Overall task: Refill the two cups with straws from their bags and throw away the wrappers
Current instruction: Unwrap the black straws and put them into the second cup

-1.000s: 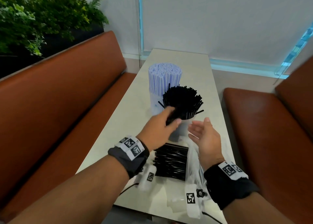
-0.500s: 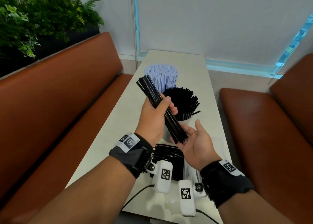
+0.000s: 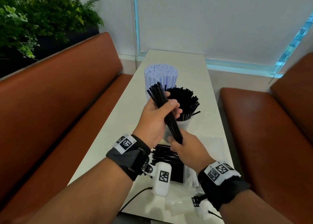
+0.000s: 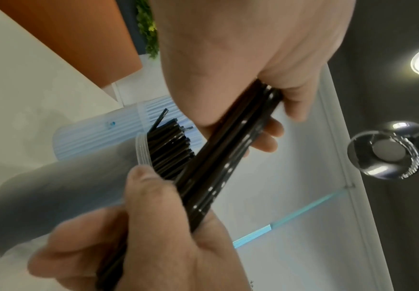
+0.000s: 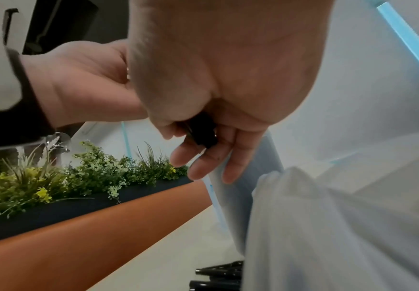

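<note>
My left hand (image 3: pixel 166 109) grips a bundle of black straws (image 3: pixel 165 112) at its middle and holds it tilted above the table, in front of the cups. The bundle's lower end sits in my right hand (image 3: pixel 177 143), whose fingers (image 5: pixel 203 157) curl round it. Just behind stands a clear cup of black straws (image 3: pixel 185 101), filled and fanned out. A cup of white-and-blue straws (image 3: pixel 160 75) stands beyond it. In the left wrist view the bundle (image 4: pixel 228 157) crosses in front of the black-straw cup (image 4: pixel 66 187).
An opened bag of black straws (image 3: pixel 167 157) lies on the white table (image 3: pixel 208 91) under my wrists, with clear plastic wrappers (image 3: pixel 191 174) beside it at the near edge. Brown benches (image 3: pixel 67 105) flank the table on both sides. Plants (image 3: pixel 33 20) stand behind the left bench.
A second ago both hands were at the black-straw cup without a bundle. My left hand then raised the bundle, and my right hand, open half a second ago, has closed round its lower end.
</note>
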`<act>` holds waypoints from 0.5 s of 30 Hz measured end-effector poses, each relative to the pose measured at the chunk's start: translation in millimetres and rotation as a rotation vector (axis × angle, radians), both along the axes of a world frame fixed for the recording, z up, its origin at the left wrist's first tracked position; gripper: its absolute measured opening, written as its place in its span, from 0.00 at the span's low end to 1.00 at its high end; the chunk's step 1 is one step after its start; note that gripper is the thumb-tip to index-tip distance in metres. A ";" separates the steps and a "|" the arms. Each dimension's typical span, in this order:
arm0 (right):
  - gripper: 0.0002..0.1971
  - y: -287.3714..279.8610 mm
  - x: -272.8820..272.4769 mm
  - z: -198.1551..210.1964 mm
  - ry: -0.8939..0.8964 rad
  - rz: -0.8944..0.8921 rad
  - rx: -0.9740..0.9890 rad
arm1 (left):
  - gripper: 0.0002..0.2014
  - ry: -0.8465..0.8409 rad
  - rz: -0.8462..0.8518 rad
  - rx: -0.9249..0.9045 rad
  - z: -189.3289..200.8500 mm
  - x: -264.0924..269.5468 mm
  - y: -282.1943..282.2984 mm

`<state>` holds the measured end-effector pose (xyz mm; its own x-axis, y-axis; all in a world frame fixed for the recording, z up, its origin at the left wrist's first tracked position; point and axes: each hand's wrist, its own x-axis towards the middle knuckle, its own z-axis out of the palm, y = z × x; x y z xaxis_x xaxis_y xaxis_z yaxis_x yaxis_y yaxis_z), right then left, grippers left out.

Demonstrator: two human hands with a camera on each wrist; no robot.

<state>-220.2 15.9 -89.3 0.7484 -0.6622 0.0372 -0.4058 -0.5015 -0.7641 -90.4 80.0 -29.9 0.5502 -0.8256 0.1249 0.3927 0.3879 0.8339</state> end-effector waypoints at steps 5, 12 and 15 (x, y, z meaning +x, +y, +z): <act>0.15 -10.6 4.8 -1.0 0.107 0.031 -0.124 | 0.07 -0.220 0.016 0.074 5.9 3.2 -3.8; 0.22 -56.1 0.4 5.0 0.295 -0.080 -0.333 | 0.07 -0.206 0.188 0.052 33.5 38.2 -33.3; 0.09 -67.9 9.9 2.9 0.388 -0.112 -0.337 | 0.06 -0.220 0.166 0.119 37.6 40.6 -49.4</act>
<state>-210.3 -52.0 -86.4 0.6745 -0.7383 -0.0037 -0.6922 -0.6306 -0.3511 -49.8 30.7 7.7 0.6491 -0.7428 0.1639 0.1371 0.3261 0.9353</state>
